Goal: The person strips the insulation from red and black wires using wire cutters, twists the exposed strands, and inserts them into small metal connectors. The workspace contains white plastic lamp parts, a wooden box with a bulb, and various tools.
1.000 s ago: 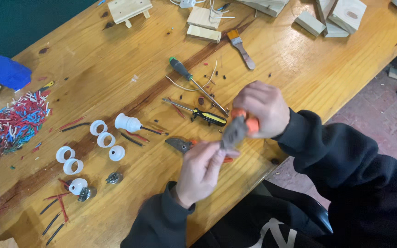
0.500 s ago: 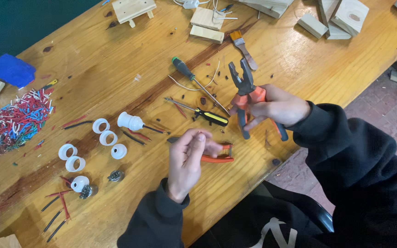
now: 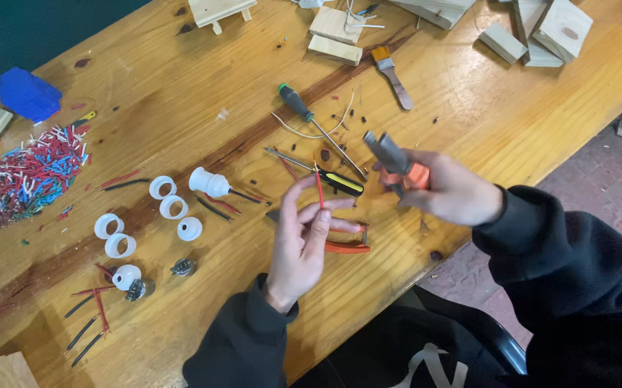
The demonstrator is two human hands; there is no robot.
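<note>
My left hand (image 3: 302, 241) is raised over the wooden table (image 3: 181, 86) and pinches a short red wire (image 3: 319, 190) upright between thumb and fingers. My right hand (image 3: 449, 188) grips orange-handled pliers (image 3: 391, 156), jaws pointing up and left, a little to the right of the wire. Under my left hand lies another red-handled tool (image 3: 347, 246). A yellow-and-black screwdriver (image 3: 325, 175) and a green-handled screwdriver (image 3: 311, 118) lie just beyond my hands.
White plastic rings (image 3: 163, 197) and a white lamp socket (image 3: 209, 182) sit left of centre, with small metal parts (image 3: 181, 268) and loose red and black wire pieces (image 3: 92, 316). A heap of coloured wire cuttings (image 3: 27, 176), a blue block (image 3: 28, 93), wood blocks (image 3: 541, 32) and a brush (image 3: 391, 75) lie farther off.
My right hand has swung the pliers down and turned them toward the left. My left hand has lifted and now holds the red wire upright, fingers more extended.
</note>
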